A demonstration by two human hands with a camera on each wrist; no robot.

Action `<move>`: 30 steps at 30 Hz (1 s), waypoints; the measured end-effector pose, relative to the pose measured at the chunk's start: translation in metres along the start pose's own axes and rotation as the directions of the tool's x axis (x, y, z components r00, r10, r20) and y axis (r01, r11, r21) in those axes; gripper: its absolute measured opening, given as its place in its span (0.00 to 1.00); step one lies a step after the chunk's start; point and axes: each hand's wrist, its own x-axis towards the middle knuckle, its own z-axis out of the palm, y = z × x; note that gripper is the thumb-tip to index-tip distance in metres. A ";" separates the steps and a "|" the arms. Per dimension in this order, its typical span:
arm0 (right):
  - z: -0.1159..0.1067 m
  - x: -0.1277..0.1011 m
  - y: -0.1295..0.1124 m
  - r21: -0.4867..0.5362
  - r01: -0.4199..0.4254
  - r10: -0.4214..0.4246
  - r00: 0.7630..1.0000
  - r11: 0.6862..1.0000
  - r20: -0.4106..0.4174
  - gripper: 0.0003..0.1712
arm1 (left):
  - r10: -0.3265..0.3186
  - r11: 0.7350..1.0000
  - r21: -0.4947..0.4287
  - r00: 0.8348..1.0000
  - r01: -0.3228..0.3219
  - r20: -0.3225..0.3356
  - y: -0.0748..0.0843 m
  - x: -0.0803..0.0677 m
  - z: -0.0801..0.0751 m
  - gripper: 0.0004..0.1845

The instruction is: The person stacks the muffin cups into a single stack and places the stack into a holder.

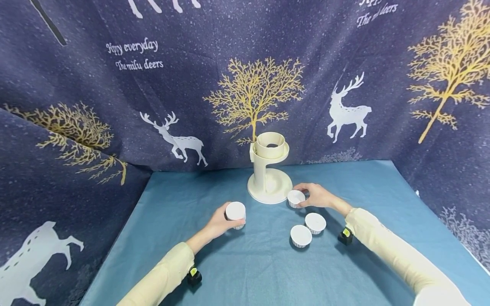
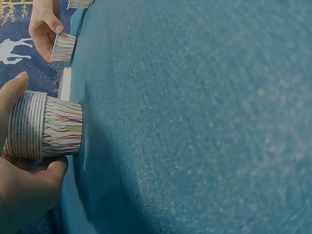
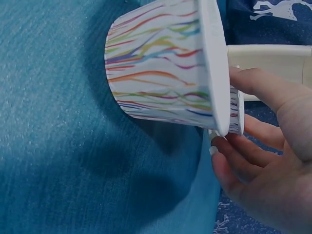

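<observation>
My left hand (image 1: 219,222) holds a nested stack of white paper cups (image 2: 44,126) with colourful wavy stripes. Thumb and fingers curl round the stack's sides, and it stands upright over the cloth. Over on the right, my right hand (image 1: 314,196) grips a single paper cup (image 1: 296,198) by its rim, close beside the cream stand's round base. Two more paper cups, a nearer one (image 1: 300,236) and a farther one (image 1: 315,223), sit upright in front of that hand. In the right wrist view, a large striped cup (image 3: 161,63) hides most of the gripped one.
A cream stand (image 1: 260,174) with a ring-shaped top holder (image 1: 270,145) rises at the back middle of the blue cloth-covered table (image 1: 268,272). Behind it hangs a dark curtain (image 1: 191,97) printed with deer and trees. Black wrist cameras hang under both sleeves.
</observation>
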 end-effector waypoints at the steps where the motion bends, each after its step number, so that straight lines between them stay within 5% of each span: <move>1: 0.000 0.000 -0.001 0.003 0.001 -0.001 1.000 1.000 -0.002 0.33 | -0.001 1.000 0.000 1.000 0.001 0.000 0.000 0.000 0.000 0.35; 30: 0.004 0.004 -0.023 0.126 0.077 -0.068 0.995 0.989 -0.072 0.24 | -0.005 1.000 -0.021 1.000 0.005 0.013 0.001 0.000 -0.001 0.34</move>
